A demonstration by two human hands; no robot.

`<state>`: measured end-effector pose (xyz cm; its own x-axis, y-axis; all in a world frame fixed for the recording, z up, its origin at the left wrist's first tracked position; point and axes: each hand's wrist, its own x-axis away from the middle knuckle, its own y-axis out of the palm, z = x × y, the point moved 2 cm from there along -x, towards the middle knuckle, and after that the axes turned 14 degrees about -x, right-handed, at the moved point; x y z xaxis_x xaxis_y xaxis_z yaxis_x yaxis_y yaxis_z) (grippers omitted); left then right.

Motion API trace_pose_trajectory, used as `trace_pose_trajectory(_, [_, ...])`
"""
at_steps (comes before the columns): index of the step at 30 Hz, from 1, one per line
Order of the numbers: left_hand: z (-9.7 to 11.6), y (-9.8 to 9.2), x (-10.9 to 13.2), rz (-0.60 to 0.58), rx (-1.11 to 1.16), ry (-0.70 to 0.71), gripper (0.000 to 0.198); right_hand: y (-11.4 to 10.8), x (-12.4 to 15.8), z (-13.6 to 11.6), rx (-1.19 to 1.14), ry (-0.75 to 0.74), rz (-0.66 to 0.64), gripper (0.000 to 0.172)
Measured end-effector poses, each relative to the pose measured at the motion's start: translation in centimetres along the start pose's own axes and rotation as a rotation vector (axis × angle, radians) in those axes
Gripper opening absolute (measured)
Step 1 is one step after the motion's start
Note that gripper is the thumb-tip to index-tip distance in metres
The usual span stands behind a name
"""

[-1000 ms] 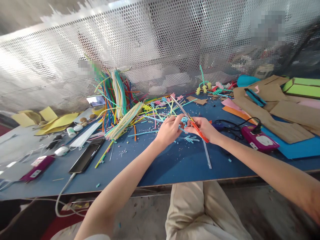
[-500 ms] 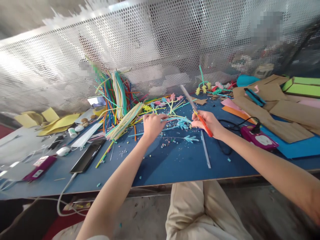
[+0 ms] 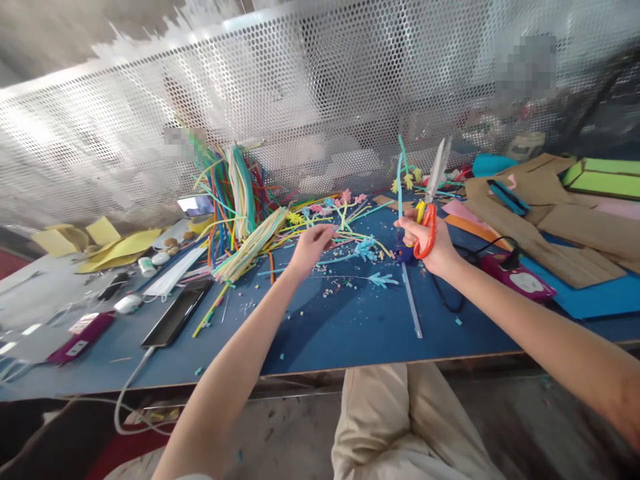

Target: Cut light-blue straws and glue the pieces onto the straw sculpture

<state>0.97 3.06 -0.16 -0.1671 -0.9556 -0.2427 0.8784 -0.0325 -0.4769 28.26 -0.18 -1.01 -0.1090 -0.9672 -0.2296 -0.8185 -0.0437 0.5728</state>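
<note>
- The right hand (image 3: 434,247) had its grip clamped on a pair of scissors (image 3: 436,177), blades pointing far and up, while its fingertips also pinched a light blue fuzzy stem (image 3: 399,183) that stood upright, plain along the length I could see.
- The left hand (image 3: 311,250) hovered over the middle of the table (image 3: 345,343), fingers drawn together; I couldn't tell whether anything was caught in that grip.
- Several pieces looked already shaped: a fluffy light blue cluster (image 3: 367,248) right of the left hand, a pale blue sprig (image 3: 384,280) lying nearer, and pink blossoms (image 3: 345,198) farther off.
- A branch with yellow blossoms (image 3: 409,180) lay at the far side, and looked to me about complete.
- Cutting had plainly been done, for small scraps (image 3: 333,288) were sprinkled over the near side of the blue sprig.
- Much material remained unworked: a pale yellow bundle of stems (image 3: 255,245) lay left of the left hand, and a thick many-coloured bunch (image 3: 237,190) stood behind it.
- The held blue stem showed no blossom, so I judged that piece unfinished.
</note>
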Motion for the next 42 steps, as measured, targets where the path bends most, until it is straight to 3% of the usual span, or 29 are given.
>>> trace_pose_trajectory(3, [1.6, 2.9, 1.7, -0.135, 0.123, 0.000, 0.037, 0.3, 0.6, 0.4, 0.130, 0.001, -0.037, 0.043])
trace_pose_trajectory(6, [2.8, 4.5, 3.0, -0.208, 0.204, 0.004, 0.038, 0.8, 1.3, 1.0, 0.249, 0.009, -0.109, 0.040])
trace_pose_trajectory(11, [3.7, 5.4, 4.0, -0.205, 0.205, -0.019, 0.033, 1.7, 2.3, 1.4, 0.361, 0.010, -0.273, 0.031])
trace_pose_trajectory(16, [3.8, 6.3, 4.4, -0.176, 0.225, -0.023, 0.030, 1.9, 2.6, 1.3, 0.432, 0.005, -0.303, 0.031])
trace_pose_trajectory(27, [3.1, 6.9, 4.3, -0.231, 0.323, -0.118, 0.035, 1.8, 2.4, 1.0, 0.485, 0.047, -0.279, 0.040])
trace_pose_trajectory(42, [3.0, 6.7, 4.1, -0.297, 0.317, -0.095, 0.035, 1.9, 2.5, 1.4, 0.431, 0.079, -0.353, 0.040])
